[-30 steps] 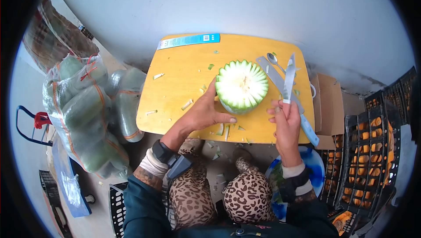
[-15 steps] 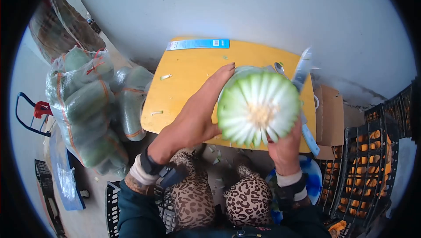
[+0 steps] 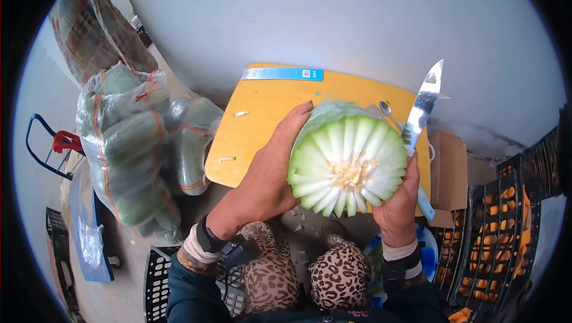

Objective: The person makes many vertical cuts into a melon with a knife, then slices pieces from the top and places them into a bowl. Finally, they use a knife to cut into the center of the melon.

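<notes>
A large pale-green melon [image 3: 351, 171] is held up above the table's front edge, its cut end facing the camera. Radial grooves run around its white flesh, with seeds at the centre. My left hand [image 3: 271, 165] is wrapped against its left side. On the right, my right hand [image 3: 400, 204] supports the melon and also grips a knife [image 3: 424, 103], whose blade points up and away. Behind the melon lies a spoon [image 3: 388, 112] on the yellow table [image 3: 238, 138].
Plastic-wrapped melons [image 3: 128, 144] stand at the left. A blue-and-white box [image 3: 283, 74] lies at the table's back edge. On the right are a cardboard box [image 3: 448, 171] and black crates [image 3: 488, 245]. A blue basin [image 3: 426, 251] sits below.
The melon has tilted so that its cut face sits lower and its wrapped side shows more. The knife blade has turned more upright. The whole view has shifted slightly.
</notes>
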`<action>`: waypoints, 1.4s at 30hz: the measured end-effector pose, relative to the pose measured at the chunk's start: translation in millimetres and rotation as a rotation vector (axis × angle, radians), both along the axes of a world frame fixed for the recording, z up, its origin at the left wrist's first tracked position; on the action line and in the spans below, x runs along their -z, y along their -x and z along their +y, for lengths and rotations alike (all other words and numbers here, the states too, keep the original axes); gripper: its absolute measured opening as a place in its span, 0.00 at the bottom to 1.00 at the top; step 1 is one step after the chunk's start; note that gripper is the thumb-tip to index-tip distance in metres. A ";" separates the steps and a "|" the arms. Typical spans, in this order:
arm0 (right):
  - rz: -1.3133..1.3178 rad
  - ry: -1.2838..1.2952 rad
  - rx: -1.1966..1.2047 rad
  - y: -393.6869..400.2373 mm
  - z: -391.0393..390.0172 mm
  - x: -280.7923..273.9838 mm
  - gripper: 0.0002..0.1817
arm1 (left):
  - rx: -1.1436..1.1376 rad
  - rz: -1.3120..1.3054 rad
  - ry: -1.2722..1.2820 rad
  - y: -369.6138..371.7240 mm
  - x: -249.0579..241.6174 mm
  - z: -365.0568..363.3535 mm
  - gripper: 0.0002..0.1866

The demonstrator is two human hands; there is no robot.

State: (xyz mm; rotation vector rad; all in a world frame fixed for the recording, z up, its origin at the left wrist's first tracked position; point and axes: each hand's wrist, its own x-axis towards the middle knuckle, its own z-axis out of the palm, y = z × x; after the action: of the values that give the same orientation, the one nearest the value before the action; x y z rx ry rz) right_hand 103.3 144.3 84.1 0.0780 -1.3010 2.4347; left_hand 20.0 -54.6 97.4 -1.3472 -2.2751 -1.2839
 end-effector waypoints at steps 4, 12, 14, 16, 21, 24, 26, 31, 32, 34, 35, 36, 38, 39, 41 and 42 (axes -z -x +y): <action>-0.145 -0.026 0.025 4.5 -4.0 12.9 0.22 | 0.001 -0.203 0.020 5.6 23.8 -2.2 0.53; -0.349 0.002 0.015 13.4 -11.7 66.0 0.25 | 0.004 -0.462 0.077 15.4 58.0 -10.2 0.53; -0.379 0.016 -0.005 14.7 -13.3 72.1 0.22 | -0.008 -0.493 0.068 13.7 63.8 -10.8 0.52; -0.385 0.019 -0.050 18.6 -8.7 79.7 0.15 | -0.010 -0.528 0.034 13.2 71.9 -8.9 0.52; -0.367 -0.018 -0.094 43.0 -8.3 70.9 0.23 | -0.067 -0.501 -0.075 20.0 94.0 -0.5 0.52; -0.381 -0.086 -0.102 52.4 0.1 79.0 0.26 | -0.132 -0.536 0.024 19.7 91.0 -2.7 0.49; -0.361 -0.063 -0.101 52.6 7.4 84.8 0.25 | -0.149 -0.524 0.142 17.2 84.0 -6.5 0.48; -0.324 -0.102 -0.090 59.3 23.8 91.3 0.21 | -0.038 -0.642 0.215 12.5 69.3 -28.0 0.37; -0.343 -0.114 -0.046 62.0 19.9 89.9 0.20 | 0.000 -0.683 0.203 15.3 75.7 -34.1 0.34; -0.358 -0.131 0.003 64.5 16.6 87.0 0.19 | 0.059 -0.744 0.174 16.4 73.0 -40.1 0.21; -0.358 -0.135 0.010 63.2 15.9 86.9 0.18 | 0.038 -0.719 0.184 17.8 71.3 -42.3 0.18; -0.363 -0.139 0.017 61.2 14.9 87.8 0.18 | 0.017 -0.699 0.195 20.6 70.4 -44.8 0.16; -0.385 -0.185 0.032 57.6 16.6 88.8 0.18 | -0.069 -0.677 0.142 22.9 72.0 -43.9 0.09; -0.393 -0.208 0.043 55.6 17.5 88.6 0.18 | -0.104 -0.682 0.065 22.6 71.3 -40.2 0.09; -0.368 -0.235 0.068 50.4 15.4 87.5 0.19 | -0.171 -0.690 -0.091 21.6 68.2 -32.0 0.08; -0.371 -0.265 0.097 48.0 15.2 85.6 0.19 | -0.161 -0.709 -0.091 21.7 66.4 -30.0 0.12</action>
State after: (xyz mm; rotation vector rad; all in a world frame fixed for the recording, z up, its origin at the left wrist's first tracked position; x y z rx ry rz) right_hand 55.3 159.6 -1.5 -0.3748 -1.7358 2.2510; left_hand -1.6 -84.6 31.0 -0.7145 -2.6217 -2.0068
